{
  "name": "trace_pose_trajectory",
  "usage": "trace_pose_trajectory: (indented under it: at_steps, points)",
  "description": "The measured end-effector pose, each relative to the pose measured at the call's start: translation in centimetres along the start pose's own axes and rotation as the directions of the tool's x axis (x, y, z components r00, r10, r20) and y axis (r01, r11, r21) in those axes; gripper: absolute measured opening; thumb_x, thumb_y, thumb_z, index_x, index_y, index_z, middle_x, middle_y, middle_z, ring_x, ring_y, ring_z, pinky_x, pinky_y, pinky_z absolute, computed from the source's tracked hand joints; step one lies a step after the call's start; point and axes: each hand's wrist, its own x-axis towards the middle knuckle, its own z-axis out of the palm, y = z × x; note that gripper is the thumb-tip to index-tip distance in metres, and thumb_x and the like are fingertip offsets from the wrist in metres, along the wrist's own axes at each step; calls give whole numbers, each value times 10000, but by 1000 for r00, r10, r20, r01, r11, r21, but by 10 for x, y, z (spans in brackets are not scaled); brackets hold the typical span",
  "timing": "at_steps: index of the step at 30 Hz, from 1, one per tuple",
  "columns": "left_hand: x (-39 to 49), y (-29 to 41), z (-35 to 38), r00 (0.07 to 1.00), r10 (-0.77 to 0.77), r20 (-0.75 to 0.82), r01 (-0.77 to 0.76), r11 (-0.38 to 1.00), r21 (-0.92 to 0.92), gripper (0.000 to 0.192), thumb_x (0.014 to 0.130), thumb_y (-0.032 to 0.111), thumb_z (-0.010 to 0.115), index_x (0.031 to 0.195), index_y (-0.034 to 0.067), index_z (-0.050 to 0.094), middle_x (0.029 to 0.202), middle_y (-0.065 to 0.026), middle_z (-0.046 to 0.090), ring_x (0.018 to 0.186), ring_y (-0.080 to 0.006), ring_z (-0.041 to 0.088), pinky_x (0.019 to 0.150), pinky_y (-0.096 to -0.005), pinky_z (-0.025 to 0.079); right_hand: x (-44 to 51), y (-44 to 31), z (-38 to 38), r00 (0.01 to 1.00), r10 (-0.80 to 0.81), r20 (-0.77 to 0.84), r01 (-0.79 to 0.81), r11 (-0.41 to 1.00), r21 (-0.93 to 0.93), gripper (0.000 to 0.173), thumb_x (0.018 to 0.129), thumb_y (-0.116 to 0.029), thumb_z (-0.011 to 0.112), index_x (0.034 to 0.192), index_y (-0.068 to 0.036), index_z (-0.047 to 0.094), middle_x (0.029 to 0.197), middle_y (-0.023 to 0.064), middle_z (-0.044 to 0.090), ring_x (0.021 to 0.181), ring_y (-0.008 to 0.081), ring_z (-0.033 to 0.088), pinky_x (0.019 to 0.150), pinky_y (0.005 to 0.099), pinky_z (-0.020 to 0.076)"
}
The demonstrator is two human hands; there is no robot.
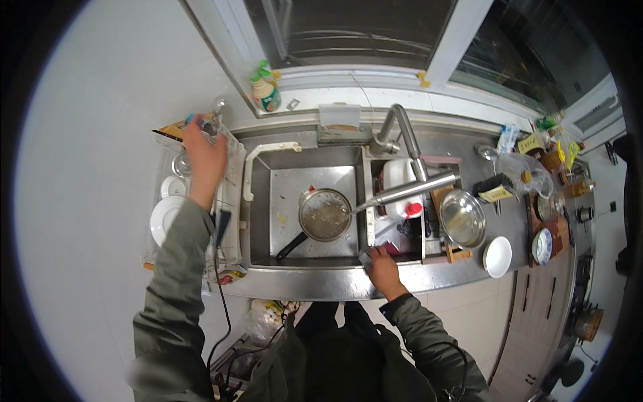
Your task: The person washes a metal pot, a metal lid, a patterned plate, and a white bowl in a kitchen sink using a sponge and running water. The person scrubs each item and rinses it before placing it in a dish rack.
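My left hand (pixel 205 158) reaches over the far end of a white dish rack (pixel 233 196), its fingers among small items there. Whether it grips one of them is hidden. At the sink's front edge, by the divider, my right hand (pixel 386 274) has its fingers around a small grey thing (pixel 367 258), too blurred to name. A pan (pixel 325 215) with a black handle (pixel 291 246) sits in the large steel sink basin (pixel 261 221). Water runs into it from the pull-out faucet (pixel 409 192), and cloudy, bubbly water fills it.
White plates (pixel 166 219) stand in the rack. The smaller basin holds a white jug (pixel 397 183) with a red cap. Right of it are a steel bowl (pixel 462 219), a white bowl (pixel 497 257) and a dark bottle (pixel 495 188). A spray bottle (pixel 264 94) stands on the windowsill.
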Motion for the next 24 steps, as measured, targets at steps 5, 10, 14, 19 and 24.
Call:
trace_pose_trajectory:
  at_steps: [5, 10, 14, 19, 24]
  points:
    - [-172, 52, 66, 648, -60, 759, 142, 989, -43, 596, 790, 190, 723, 1299, -7, 484, 1234, -260, 566, 1164, -424, 523, 993, -451, 434, 3, 8, -1, 997, 75, -18, -74, 994, 84, 355, 772, -21, 615, 1124, -53, 582, 1036, 198, 593, 911, 415, 620, 773, 481, 521]
    - [-288, -8, 139, 179, -263, 948, 279, 938, 207, 566, 787, 240, 699, 1187, -104, 494, 1134, -315, 606, 1062, -443, 603, 911, -453, 495, -7, 19, -25, 955, 266, -132, -239, 953, 185, 329, 769, -93, 635, 1087, -29, 574, 992, 217, 643, 927, 425, 623, 796, 488, 509]
    - [-320, -49, 172, 3, -340, 940, 280, 903, 326, 383, 762, 173, 683, 1026, -99, 628, 1003, -273, 673, 986, -400, 648, 864, -434, 502, -11, 37, -49, 923, 367, -118, -354, 928, 119, 333, 774, -115, 659, 1077, -27, 550, 1004, 222, 638, 902, 429, 630, 742, 499, 515]
    - [-322, -69, 189, -91, -172, 981, 449, 872, 195, 416, 734, 222, 731, 1026, -67, 664, 906, -213, 697, 874, -326, 673, 782, -414, 514, -4, 46, -62, 899, 410, -157, -393, 911, 126, 303, 778, -79, 670, 1058, -12, 574, 1001, 231, 644, 956, 422, 612, 803, 457, 501]
    - [-304, -62, 173, -157, -167, 973, 543, 809, 226, 378, 775, 209, 720, 1042, -45, 637, 769, -122, 648, 610, -203, 619, 561, -366, 498, 8, 45, -48, 915, 387, -114, -375, 920, 115, 386, 799, -156, 698, 1146, -23, 592, 1049, 230, 650, 974, 410, 624, 819, 452, 512]
